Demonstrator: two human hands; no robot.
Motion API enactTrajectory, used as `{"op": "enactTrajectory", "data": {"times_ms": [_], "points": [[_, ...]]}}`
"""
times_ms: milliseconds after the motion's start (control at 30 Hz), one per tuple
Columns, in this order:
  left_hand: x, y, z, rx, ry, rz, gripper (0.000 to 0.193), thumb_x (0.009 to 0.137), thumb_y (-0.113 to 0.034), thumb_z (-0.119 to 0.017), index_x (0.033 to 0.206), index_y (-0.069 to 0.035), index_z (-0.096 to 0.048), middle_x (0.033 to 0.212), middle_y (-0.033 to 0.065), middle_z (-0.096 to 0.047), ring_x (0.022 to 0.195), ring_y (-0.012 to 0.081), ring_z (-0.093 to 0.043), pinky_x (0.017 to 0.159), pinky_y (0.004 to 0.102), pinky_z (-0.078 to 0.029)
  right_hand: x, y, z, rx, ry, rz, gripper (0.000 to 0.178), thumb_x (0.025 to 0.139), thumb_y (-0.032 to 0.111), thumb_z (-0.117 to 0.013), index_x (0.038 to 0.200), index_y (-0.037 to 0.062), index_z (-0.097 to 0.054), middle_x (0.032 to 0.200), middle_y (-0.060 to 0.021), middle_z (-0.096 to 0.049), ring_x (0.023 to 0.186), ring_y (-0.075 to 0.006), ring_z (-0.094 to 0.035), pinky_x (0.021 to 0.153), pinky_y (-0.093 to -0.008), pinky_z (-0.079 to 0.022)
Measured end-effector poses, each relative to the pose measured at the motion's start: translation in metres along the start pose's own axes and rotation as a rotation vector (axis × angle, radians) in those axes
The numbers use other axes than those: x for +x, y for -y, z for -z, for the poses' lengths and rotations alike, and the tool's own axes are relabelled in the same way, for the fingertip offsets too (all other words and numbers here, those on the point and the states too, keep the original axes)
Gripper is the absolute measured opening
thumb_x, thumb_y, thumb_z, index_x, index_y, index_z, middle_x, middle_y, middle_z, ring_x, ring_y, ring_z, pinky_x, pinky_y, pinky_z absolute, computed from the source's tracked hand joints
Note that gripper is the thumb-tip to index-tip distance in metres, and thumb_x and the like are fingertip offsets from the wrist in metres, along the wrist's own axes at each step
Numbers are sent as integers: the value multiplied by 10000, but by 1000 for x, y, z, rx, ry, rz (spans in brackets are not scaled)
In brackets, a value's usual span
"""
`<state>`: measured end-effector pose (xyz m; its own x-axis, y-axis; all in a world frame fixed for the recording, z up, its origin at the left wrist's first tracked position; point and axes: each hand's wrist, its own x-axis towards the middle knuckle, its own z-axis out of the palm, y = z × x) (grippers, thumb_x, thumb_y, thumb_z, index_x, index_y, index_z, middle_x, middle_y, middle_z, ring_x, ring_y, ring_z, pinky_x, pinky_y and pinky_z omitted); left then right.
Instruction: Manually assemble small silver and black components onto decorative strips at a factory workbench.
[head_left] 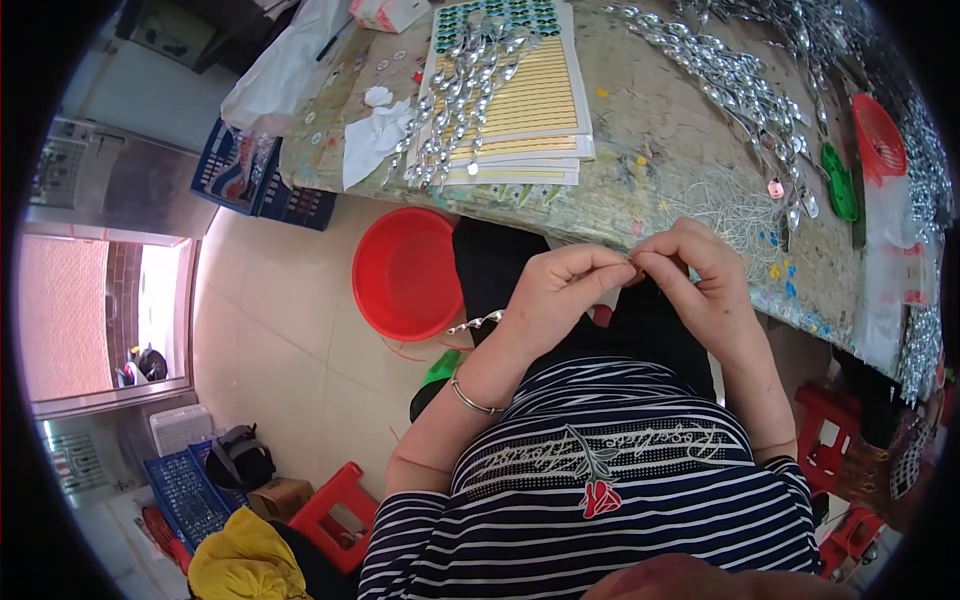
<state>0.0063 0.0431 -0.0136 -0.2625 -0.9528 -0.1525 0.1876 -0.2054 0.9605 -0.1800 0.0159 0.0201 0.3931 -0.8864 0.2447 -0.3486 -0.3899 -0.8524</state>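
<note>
both hands [560, 290] [708, 285] pinch close together, fingertips [622, 273] perhaps touching, forearms [465, 425] slanting inward.

Looking steeply down from the wearer's head, a wide fisheye camera faces the left hand [562, 290] and right hand [708, 278] at close range, their grip right of the view's centre. The worktable [640, 130] spreads beyond the grip, the striped shirt [480, 540] fills the near side, and a doorway [75, 310] bends far left.
</note>
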Motion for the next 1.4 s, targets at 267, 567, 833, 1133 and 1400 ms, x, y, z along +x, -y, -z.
{"op": "enactTrajectory", "data": {"times_ms": [267,567,833,1133,1400], "points": [[0,7,2,-12,-23,-53,117,894,-62,-599,944,10,-676,795,43,-652,744,93,-600,704,223,-490,-1,-23,8,256,-67,-170,35,851,52,-645,872,30,-627,838,8,-541,770,-72,-485,703,-213,-380],[-1,15,2,-20,7,-10,122,893,-51,-595,954,19,-674,800,52,-654,745,103,-606,713,227,-495,5,-22,5,603,-130,-286,66,899,110,-606,881,47,-596,854,21,-520,765,-60,-467,689,-208,-372],[-1,17,-2,-4,18,25,137,903,-46,-579,978,31,-664,839,72,-670,778,118,-631,747,239,-508,10,-21,1,702,-71,-273,169,970,184,-502,928,43,-586,903,-24,-585,808,-96,-544,748,-242,-430],[-2,13,0,-16,-2,-20,136,903,-41,-577,968,32,-671,890,86,-685,830,135,-641,791,255,-509,9,-18,2,766,-63,-304,199,973,197,-498,943,26,-596,877,-45,-611,785,-122,-592,774,-264,-456],[0,7,-1,75,-28,-89,122,893,-32,-588,945,29,-679,915,80,-692,870,133,-635,812,249,-495,6,-14,0,211,7,-106,79,838,76,-652,887,28,-691,849,-52,-617,833,-142,-579,751,-275,-448]]}}
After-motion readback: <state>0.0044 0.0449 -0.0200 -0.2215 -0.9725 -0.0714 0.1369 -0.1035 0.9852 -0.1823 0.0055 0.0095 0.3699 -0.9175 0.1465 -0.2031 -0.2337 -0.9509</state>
